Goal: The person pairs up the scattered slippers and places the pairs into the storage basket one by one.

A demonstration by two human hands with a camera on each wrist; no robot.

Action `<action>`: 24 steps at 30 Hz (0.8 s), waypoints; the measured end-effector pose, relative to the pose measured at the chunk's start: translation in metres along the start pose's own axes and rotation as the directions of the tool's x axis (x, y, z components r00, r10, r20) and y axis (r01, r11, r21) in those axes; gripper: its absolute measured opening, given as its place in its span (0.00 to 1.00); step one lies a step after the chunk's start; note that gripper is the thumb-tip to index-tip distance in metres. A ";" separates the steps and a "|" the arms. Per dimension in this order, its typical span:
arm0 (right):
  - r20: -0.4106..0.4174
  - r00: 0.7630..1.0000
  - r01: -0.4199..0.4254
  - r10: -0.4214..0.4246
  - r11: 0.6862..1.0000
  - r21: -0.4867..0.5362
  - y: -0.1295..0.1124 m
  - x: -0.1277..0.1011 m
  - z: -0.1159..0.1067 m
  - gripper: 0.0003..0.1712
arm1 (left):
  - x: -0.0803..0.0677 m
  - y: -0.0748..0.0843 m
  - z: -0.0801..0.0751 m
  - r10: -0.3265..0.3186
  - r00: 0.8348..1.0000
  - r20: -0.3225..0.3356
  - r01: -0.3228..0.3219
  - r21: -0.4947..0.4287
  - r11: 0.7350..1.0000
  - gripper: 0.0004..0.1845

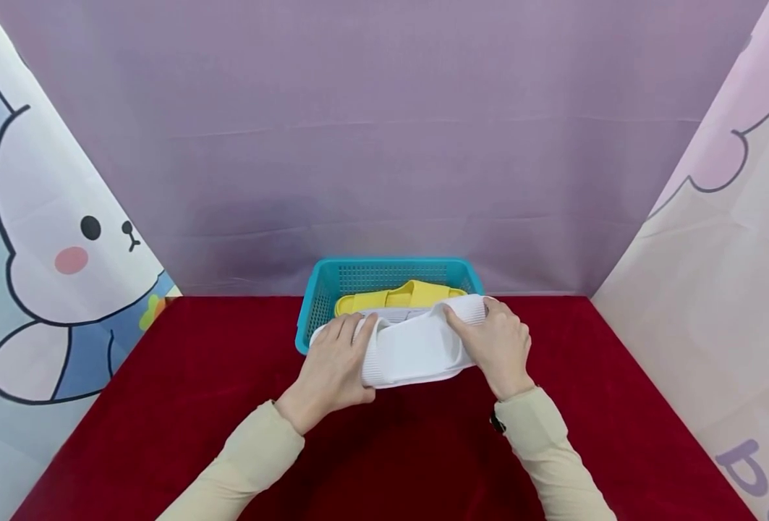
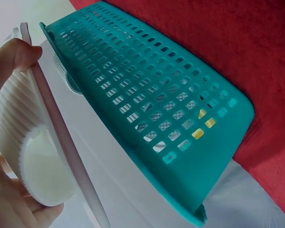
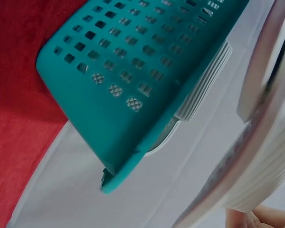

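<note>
Both hands hold a pair of white slippers (image 1: 417,351) with ribbed straps, level in front of and partly over a blue perforated basket (image 1: 391,260). My left hand (image 1: 337,362) grips the left end, with its fingers over the far side and thumb at the near edge. At the other end, my right hand (image 1: 500,349) grips with the thumb on top. Inside the basket lie yellow slippers (image 1: 423,292) and, nearer, a pale grey slipper (image 1: 391,314), partly hidden behind the white pair. In the right wrist view, the white slippers (image 3: 270,175) are beside the basket's rim, apart from it.
The basket stands on a red cloth-covered table (image 1: 228,347), close to a plain purple backdrop (image 1: 384,145). Printed panels flank it, the left one with a cartoon rabbit (image 1: 65,289). A dark band (image 1: 498,422) shows at the right cuff.
</note>
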State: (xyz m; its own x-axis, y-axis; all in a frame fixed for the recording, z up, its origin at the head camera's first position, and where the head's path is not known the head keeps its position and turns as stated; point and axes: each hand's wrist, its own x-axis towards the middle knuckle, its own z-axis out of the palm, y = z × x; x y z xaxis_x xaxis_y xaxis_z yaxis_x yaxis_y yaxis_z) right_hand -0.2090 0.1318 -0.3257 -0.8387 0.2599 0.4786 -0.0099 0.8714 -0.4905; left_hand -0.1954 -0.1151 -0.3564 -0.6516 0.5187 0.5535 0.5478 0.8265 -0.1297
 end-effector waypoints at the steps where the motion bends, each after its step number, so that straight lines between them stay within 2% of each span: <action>1: 0.005 1.000 0.006 -0.006 1.000 0.003 0.000 -0.001 0.000 0.45 | 0.000 0.000 0.000 0.000 1.000 0.006 0.000 0.002 1.000 0.59; 5: 0.044 0.998 0.034 -0.035 0.999 0.023 0.001 -0.002 0.000 0.44 | -0.002 -0.001 0.000 -0.009 0.999 0.032 0.009 0.002 1.000 0.60; 8: 0.086 0.994 0.053 -0.060 0.995 0.084 0.001 -0.003 -0.001 0.43 | -0.003 -0.004 0.001 -0.014 0.999 0.032 0.014 0.005 1.000 0.59; 13: 0.158 0.985 0.038 -0.068 0.982 0.187 0.003 -0.006 -0.002 0.45 | -0.004 -0.008 0.003 -0.011 1.000 0.016 0.011 0.006 1.000 0.59; 19: 0.232 0.971 0.012 -0.054 0.984 0.180 0.006 -0.010 0.000 0.45 | -0.005 -0.012 0.005 -0.007 1.000 0.010 0.007 0.009 1.000 0.60; 24: 0.233 0.971 0.016 -0.056 0.986 0.169 0.005 -0.012 0.000 0.47 | -0.006 -0.013 0.004 0.002 1.000 0.011 -0.002 0.004 1.000 0.60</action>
State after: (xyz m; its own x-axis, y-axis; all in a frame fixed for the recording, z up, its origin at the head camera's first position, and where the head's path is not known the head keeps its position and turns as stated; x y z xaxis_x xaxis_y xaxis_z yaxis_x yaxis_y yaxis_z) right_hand -0.1989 0.1329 -0.3340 -0.9406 0.1066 0.3223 -0.1152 0.7928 -0.5985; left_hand -0.2005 -0.1281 -0.3614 -0.6563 0.5228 0.5441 0.5471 0.8263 -0.1339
